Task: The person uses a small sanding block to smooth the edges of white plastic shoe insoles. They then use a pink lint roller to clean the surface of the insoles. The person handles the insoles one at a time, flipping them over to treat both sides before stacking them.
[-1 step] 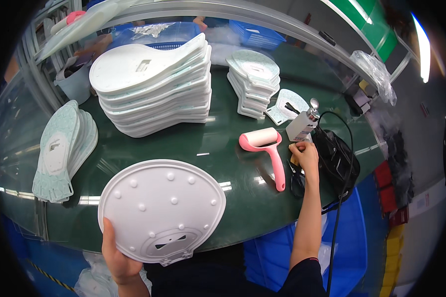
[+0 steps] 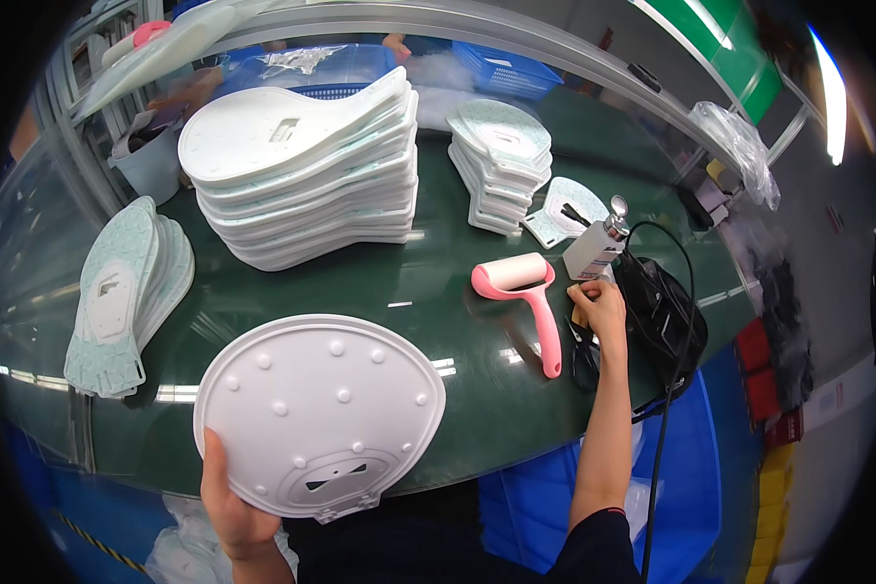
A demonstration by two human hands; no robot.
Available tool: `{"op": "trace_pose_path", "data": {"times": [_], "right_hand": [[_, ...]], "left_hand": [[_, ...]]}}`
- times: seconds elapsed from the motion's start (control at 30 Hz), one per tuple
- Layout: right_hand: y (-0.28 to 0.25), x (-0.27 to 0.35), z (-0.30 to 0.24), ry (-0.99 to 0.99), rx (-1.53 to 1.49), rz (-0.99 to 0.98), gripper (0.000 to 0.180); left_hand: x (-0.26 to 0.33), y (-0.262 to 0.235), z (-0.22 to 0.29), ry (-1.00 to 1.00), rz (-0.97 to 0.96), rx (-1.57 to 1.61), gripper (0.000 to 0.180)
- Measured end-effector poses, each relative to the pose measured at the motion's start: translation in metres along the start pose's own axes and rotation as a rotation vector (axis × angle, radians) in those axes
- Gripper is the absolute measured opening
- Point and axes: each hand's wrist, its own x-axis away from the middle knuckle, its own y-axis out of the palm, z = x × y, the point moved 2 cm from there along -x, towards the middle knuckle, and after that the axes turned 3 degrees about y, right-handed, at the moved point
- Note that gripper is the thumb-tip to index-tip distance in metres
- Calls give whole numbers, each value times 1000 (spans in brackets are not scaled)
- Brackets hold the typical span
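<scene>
A white moulded plastic panel (image 2: 311, 428), rounded with small round bumps and a slot near its lower edge, is held by its lower left edge in my left hand (image 2: 236, 506). My thumb lies over its face; the other fingers are hidden behind it. At the right, my right hand (image 2: 602, 310) is closed in a pinch just below a white pump bottle (image 2: 590, 255) with a metal top. A small yellowish thing shows under its fingers, too little to name. Near that hand lie black-handled scissors or a similar tool (image 2: 584, 358) and a pink-handled lint roller (image 2: 543, 326).
Stacked white panels (image 2: 307, 180) stand on the green table (image 2: 428, 321), with smaller stacks of speckled panels at the left (image 2: 117, 292) and back right (image 2: 501, 161). A single panel (image 2: 560, 209) lies behind the bottle. A black bag (image 2: 657, 311) and cable (image 2: 689, 341) are at the right.
</scene>
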Motion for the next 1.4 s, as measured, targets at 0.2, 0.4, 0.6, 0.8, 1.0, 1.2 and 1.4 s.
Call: {"op": "trace_pose_path", "data": {"times": [0.2, 0.4, 0.6, 0.8, 1.0, 1.2, 1.4], "right_hand": [[15, -12, 17, 43, -245, -8, 36], [-12, 11, -14, -57, -420, 133, 27], [-60, 111, -133, -90, -1053, 190, 24], [-84, 201, -215, -290, -1248, 78, 20], [-73, 219, -244, -456, -1486, -240, 37], [-77, 224, -259, -633, -1348, -254, 21], [-72, 236, -257, -531, -1305, -195, 21]], "left_hand": [[-1, 10, -1, -25, -20, -11, 53], [5, 10, 3, -36, -114, -147, 56], [8, 28, 7, -112, -290, -52, 59], [13, 36, 8, -138, -335, -6, 64], [15, 38, 5, -139, -344, -145, 68], [31, 24, 4, -164, -304, -111, 65], [38, 19, -1, -152, -286, -55, 57]]}}
